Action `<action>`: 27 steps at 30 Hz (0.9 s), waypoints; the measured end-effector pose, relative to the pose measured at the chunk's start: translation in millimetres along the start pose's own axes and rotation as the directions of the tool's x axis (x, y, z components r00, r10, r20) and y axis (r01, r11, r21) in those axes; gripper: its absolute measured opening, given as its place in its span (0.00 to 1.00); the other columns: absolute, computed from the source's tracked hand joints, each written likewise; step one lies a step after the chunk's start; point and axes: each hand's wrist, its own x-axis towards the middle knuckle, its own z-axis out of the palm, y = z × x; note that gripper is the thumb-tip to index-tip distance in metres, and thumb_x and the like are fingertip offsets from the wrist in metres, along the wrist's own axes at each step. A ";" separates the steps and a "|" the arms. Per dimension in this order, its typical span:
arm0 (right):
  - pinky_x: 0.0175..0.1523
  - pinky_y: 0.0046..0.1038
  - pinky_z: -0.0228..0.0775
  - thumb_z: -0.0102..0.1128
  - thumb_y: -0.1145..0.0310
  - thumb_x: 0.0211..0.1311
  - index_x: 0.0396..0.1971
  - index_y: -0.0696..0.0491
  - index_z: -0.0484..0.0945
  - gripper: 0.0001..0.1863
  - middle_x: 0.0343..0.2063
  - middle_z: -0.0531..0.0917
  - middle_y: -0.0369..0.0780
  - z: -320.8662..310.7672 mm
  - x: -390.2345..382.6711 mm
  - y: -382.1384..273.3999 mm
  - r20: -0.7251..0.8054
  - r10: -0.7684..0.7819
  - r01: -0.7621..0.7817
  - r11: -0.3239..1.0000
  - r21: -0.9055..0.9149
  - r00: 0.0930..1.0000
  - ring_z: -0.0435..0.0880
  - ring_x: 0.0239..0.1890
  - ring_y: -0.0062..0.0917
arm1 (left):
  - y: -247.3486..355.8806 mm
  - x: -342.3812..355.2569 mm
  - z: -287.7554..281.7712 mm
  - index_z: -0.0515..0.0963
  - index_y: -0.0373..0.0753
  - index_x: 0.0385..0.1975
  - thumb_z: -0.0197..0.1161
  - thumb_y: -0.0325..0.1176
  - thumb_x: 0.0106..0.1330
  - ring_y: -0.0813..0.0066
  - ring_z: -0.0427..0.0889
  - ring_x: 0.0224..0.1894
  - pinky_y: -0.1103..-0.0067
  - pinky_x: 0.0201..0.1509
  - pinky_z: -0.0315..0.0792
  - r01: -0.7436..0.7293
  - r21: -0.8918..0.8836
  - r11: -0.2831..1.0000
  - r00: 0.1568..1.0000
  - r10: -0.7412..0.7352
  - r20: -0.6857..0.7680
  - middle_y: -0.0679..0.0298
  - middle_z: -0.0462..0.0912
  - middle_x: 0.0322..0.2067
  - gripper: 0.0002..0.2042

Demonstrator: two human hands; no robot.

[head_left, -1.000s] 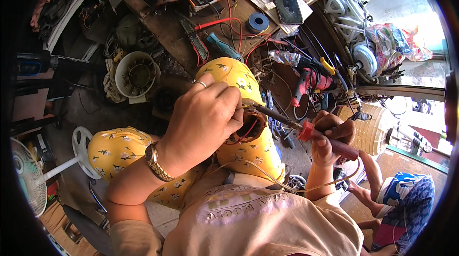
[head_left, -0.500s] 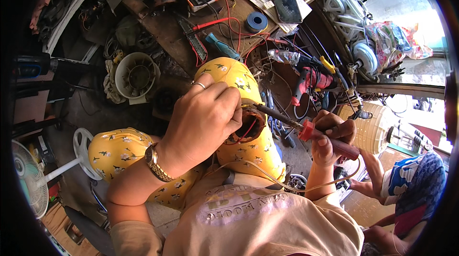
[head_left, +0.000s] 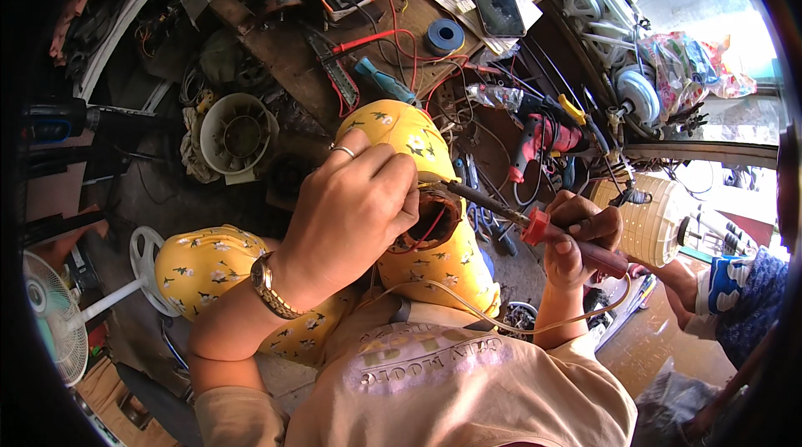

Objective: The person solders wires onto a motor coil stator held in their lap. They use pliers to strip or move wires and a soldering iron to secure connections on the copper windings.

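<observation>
yellow floral-print cloth trouser leg | left hand: curled, cannot tell any hold | right hand: wrapped round red-handled, dark-metal soldering iron | hollow, round, copper-brown coil: on leg, beside left hand, near iron's tip

Right-side glare, bent edges, black corners

Left hand and right hand are facing each other before the torso.
The left forearm is slanting inward from the lower left, the back of its hand showing, the fingertips hiding beneath. The right forearm is standing nearly upright, fingers curling in a grip, thumb pressing opposite.
</observation>
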 end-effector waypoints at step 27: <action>0.25 0.25 0.60 0.72 0.63 0.54 0.30 0.51 0.64 0.21 0.16 0.76 0.43 -1.4 0.3 -0.7 -0.012 0.026 -0.025 1.000 0.018 1.000 0.71 0.18 0.23 | 1.3 1.9 -1.7 0.72 0.39 0.23 0.65 0.25 0.46 0.64 0.74 0.33 0.74 0.34 0.75 -0.151 0.170 0.974 0.988 0.145 0.045 0.64 0.73 0.24 0.07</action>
